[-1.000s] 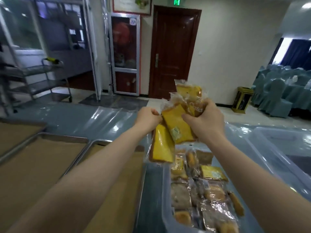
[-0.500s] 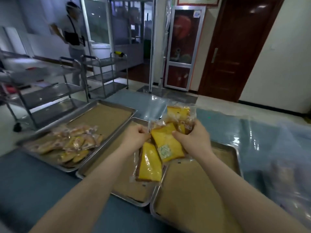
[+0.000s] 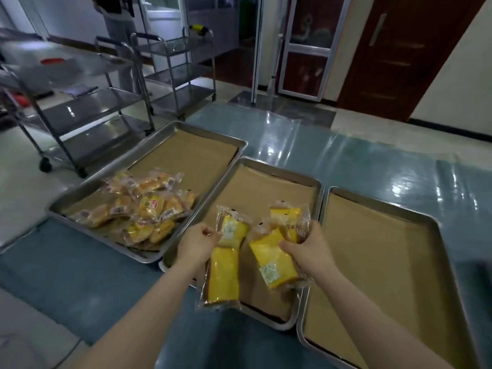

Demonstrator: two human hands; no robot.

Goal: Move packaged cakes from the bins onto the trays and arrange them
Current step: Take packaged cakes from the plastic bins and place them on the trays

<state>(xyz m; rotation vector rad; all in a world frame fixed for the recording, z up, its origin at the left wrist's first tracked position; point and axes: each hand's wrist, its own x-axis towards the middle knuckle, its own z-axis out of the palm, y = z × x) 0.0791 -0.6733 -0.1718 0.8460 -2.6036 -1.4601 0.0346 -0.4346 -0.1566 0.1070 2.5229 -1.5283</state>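
Three steel trays lined with brown paper lie side by side on the blue table. Over the middle tray (image 3: 266,187) I hold several yellow packaged cakes. My left hand (image 3: 198,243) pinches the wrapper edges of two cakes; the lower one (image 3: 223,276) hangs down over the tray's near rim. My right hand (image 3: 310,249) grips a bundle, with one big yellow cake (image 3: 271,261) in front and others behind it. The left tray (image 3: 186,147) carries a heap of wrapped round cakes (image 3: 141,209). The right tray (image 3: 372,249) holds only paper.
The blue table (image 3: 359,161) has a glossy plastic cover. Steel trolleys (image 3: 87,102) stand on the floor beyond the left tray, and a person stands behind them at the top left. A dark wooden door (image 3: 399,49) is at the back right.
My view swung left from the bin of cakes to the three trays. Both hands carried the yellow cakes over and down to the middle tray and moved slightly apart.
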